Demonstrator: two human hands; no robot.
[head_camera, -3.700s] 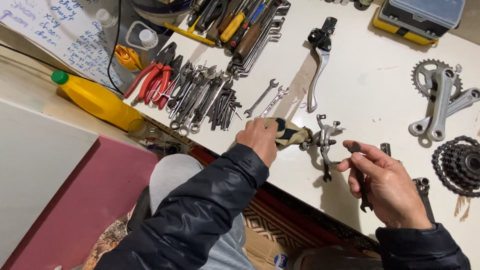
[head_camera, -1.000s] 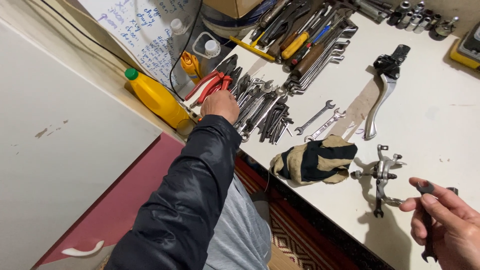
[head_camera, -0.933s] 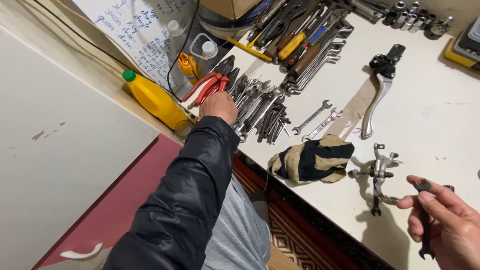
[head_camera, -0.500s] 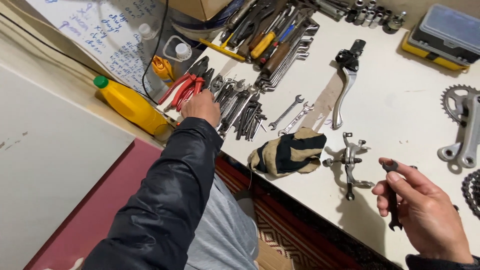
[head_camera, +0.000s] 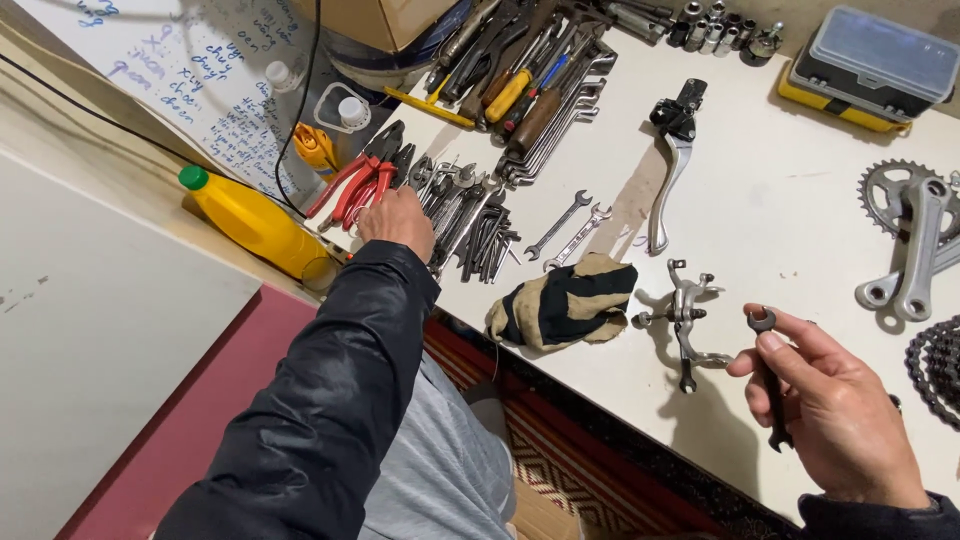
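My left hand (head_camera: 398, 219) reaches across the white table (head_camera: 780, 220) and rests on a pile of pliers and spanners (head_camera: 455, 205), beside red-handled pliers (head_camera: 352, 184). Whether its fingers grip a tool is hidden. My right hand (head_camera: 835, 415) hovers at the table's near edge and holds a small dark spanner (head_camera: 770, 372) upright between thumb and fingers. A silver brake caliper (head_camera: 688, 316) lies just left of that hand. A crumpled tan and black glove (head_camera: 562, 304) lies between my two hands.
A yellow bottle (head_camera: 255, 220) lies at the table's left edge. Farther back lie screwdrivers and wrenches (head_camera: 525, 80), a brake lever (head_camera: 672, 160), two loose spanners (head_camera: 568, 228) and a yellow case (head_camera: 862, 70). Crank arms with a chainring (head_camera: 912, 245) and a chain (head_camera: 938, 365) lie on the right.
My left hand let go of the glove and reached left to the tool pile. The glove now lies on the table. My right hand keeps holding the dark spanner.
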